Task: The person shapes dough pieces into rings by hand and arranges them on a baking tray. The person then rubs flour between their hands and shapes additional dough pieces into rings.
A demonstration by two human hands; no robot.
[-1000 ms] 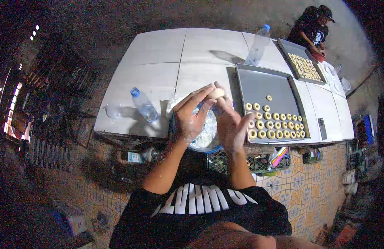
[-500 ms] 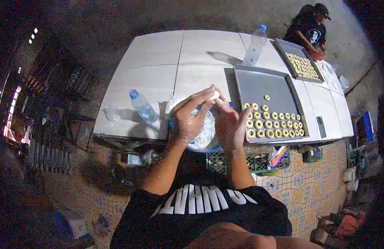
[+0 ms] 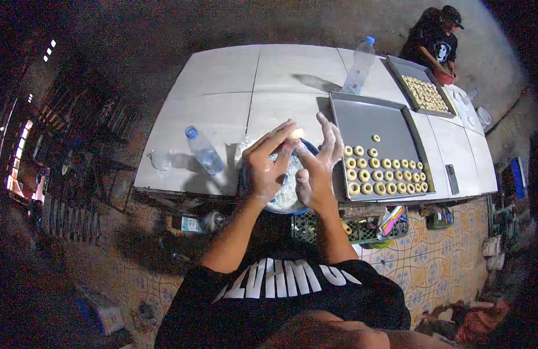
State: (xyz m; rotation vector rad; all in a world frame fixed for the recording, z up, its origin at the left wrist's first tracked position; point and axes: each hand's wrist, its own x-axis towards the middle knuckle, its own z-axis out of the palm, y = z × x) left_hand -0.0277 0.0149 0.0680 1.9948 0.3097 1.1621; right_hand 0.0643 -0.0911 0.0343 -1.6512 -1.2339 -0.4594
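A small pale piece of dough [image 3: 296,134] sits at the fingertips of my left hand [image 3: 268,160], which is closed on it. My right hand [image 3: 321,168] is just beside it, dusted white, its fingers spread and one reaching to the dough; whether that finger goes into the dough is too small to tell. Both hands are over a blue bowl [image 3: 293,210], partly hidden by them, holding white floury stuff [image 3: 287,189]. To the right, a metal baking tray [image 3: 373,119] bears rows of small dough rings [image 3: 391,175] along its near part.
A water bottle with a blue neck [image 3: 205,152] and a clear cup [image 3: 160,159] stand left of the bowl. Beyond the tray is a tall bottle [image 3: 360,67]. A phone [image 3: 451,179] lies at right. A co-worker [image 3: 437,43] holds a red bowl by another filled tray [image 3: 423,90].
My right hand has turned and spread its fingers, opening away from the left. My left hand stays in about the same place with the dough. The whole view has shifted slightly.
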